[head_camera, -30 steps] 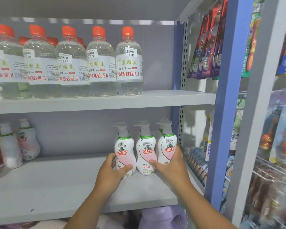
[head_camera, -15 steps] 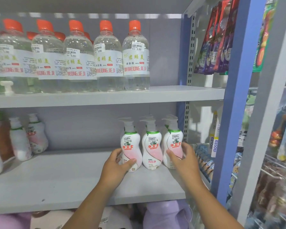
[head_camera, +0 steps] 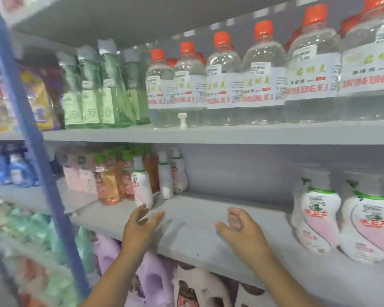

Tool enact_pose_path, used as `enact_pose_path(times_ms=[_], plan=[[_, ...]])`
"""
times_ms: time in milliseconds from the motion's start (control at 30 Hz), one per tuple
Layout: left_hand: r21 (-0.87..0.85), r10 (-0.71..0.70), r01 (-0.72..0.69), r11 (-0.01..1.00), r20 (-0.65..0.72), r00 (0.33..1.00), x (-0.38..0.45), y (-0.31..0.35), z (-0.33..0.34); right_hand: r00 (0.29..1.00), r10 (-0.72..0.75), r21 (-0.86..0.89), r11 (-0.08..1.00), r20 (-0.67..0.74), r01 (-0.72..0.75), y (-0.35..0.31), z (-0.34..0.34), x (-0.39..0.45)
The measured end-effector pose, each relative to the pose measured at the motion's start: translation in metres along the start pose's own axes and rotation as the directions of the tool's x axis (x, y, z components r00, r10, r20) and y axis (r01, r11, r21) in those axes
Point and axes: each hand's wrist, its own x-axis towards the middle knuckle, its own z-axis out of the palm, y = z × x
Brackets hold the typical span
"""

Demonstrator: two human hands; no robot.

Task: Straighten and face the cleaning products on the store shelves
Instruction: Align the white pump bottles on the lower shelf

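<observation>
Hands above shelf [head_camera: 186,238]: left hand [head_camera: 140,227] spread, right hand [head_camera: 239,229] loosely curled, both empty.

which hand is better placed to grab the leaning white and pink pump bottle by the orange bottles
Left. The left hand is open, its fingertips just below the leaning white and pink pump bottle. The right hand hovers farther right over the bare grey shelf, holding nothing.
</observation>
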Motion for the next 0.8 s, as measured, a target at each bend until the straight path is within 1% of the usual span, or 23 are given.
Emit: enact_pose_path(times_ms=[33, 100, 200, 300, 433, 500, 567, 633, 733, 800], plan=[[0.018, -0.002, 0.002, 1.000, -0.018, 1.000, 0.015, -0.004, -0.015, 0.999, 0.019, -0.020, 1.000, 0.049, -0.018, -0.005, 0.019, 0.011], [0.032, 0.011, -0.009, 0.999, -0.039, 0.999, 0.047, -0.009, -0.037, 0.995, 0.029, -0.048, 0.999, 0.100, -0.025, -0.017, 0.056, 0.032], [0.021, 0.070, -0.070, 0.997, -0.011, 0.997, 0.092, -0.013, -0.054, 0.995, 0.028, -0.093, 0.996, 0.099, -0.019, -0.034, 0.114, 0.067], [-0.010, 0.117, -0.117, 0.993, 0.127, 0.985, 0.130, -0.020, -0.059, 0.996, 0.070, -0.123, 0.991, 0.063, -0.062, -0.047, 0.168, 0.106], [-0.069, 0.134, -0.117, 0.991, 0.366, 0.921, 0.164, -0.037, -0.057, 0.996, 0.049, -0.177, 0.982, -0.072, -0.061, -0.052, 0.217, 0.155], [-0.102, 0.151, -0.118, 0.988, 0.419, 0.896, 0.173, -0.044, -0.055, 0.989, 0.057, -0.208, 0.974, -0.138, -0.085, -0.055, 0.232, 0.169], [-0.110, 0.138, -0.098, 0.989, 0.454, 0.880, 0.182, -0.047, -0.057, 0.981, 0.067, -0.251, 0.961, -0.180, -0.112, -0.059, 0.241, 0.180], [-0.100, 0.116, -0.076, 0.992, 0.502, 0.857, 0.191, -0.048, -0.061, 0.981, 0.067, -0.267, 0.957, -0.184, -0.115, -0.063, 0.245, 0.186], [-0.070, 0.119, -0.096, 0.993, 0.552, 0.826, 0.200, -0.048, -0.067, 0.980, 0.045, -0.275, 0.956, -0.192, -0.098, -0.062, 0.236, 0.186], [-0.066, 0.118, -0.098, 0.993, 0.578, 0.807, 0.201, -0.046, -0.066, 0.977, 0.058, -0.211, 0.972, -0.205, -0.102, -0.056, 0.217, 0.174]])
